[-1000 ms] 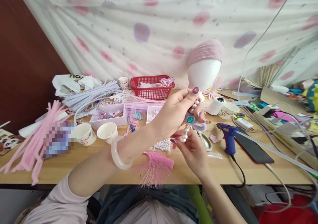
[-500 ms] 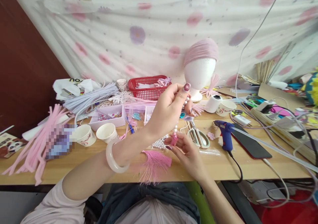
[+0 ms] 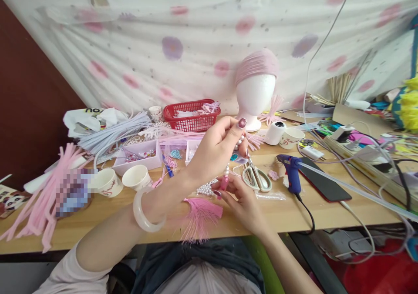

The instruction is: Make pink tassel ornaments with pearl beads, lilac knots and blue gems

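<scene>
My left hand (image 3: pixel 214 150) is raised over the middle of the table, its fingers closed on a string of white pearl beads (image 3: pixel 226 170). The string hangs down to a small pink piece (image 3: pixel 224 182), which my right hand (image 3: pixel 243 202) pinches between thumb and fingers. Its exact kind is hard to make out. A pink tassel (image 3: pixel 202 213) lies on the table just left of my right hand. Behind that hand is a pile of loose white pearls (image 3: pixel 205 188), partly covered. Scissors (image 3: pixel 257 178) with pale handles rest to the right of the hands.
A blue glue gun (image 3: pixel 292 176) and a phone (image 3: pixel 326 183) lie at right among cables. Behind stand a foam head (image 3: pixel 255 96) and a red basket (image 3: pixel 192 122). Paper cups (image 3: pixel 135 178) and pink fuzzy stems (image 3: pixel 45 198) are at left.
The view has turned slightly, so the table's things sit a little further left. My left hand is a bit lower. Both hands keep their hold.
</scene>
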Demonstrator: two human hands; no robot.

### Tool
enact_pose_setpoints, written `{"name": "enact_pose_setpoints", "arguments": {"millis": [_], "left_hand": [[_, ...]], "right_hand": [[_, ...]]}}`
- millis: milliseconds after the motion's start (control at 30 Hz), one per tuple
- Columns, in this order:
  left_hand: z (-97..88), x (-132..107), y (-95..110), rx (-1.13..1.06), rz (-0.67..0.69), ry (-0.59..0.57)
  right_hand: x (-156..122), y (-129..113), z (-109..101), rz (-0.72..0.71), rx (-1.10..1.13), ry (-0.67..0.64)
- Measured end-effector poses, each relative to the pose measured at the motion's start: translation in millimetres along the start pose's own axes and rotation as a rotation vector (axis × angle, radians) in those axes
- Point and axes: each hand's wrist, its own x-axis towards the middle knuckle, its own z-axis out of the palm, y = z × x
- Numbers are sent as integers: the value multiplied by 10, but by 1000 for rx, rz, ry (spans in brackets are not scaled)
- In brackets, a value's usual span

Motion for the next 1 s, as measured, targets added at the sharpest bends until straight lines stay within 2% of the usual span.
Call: {"name": "enact_pose_setpoints", "arguments": {"millis": [267, 367, 533, 600, 667, 733, 867, 1000], "left_hand": [[-109, -56, -124, 149, -69, -63], [-207, -75, -74, 309, 28, -39], [-426, -120, 169, 720, 275, 110], [-517, -176, 232, 825, 285, 143], [-598, -273, 228, 854, 230, 166], [-666, -409, 143, 767, 114, 202], [-763, -731, -216, 360, -193, 297], [-803, -993, -592, 32, -332, 402]], "right_hand": [[13, -28, 2, -1, -1, 18], [34, -41, 23, 8, 2, 25], [70, -182, -39, 31, 30, -28], [77, -269, -112, 48, -21, -80], [85, -338, -191, 58, -128, -130], [97, -369, -251, 62, -252, -171], [130, -319, -274, 70, -395, -245], [153, -219, -195, 81, -484, -317]]}}
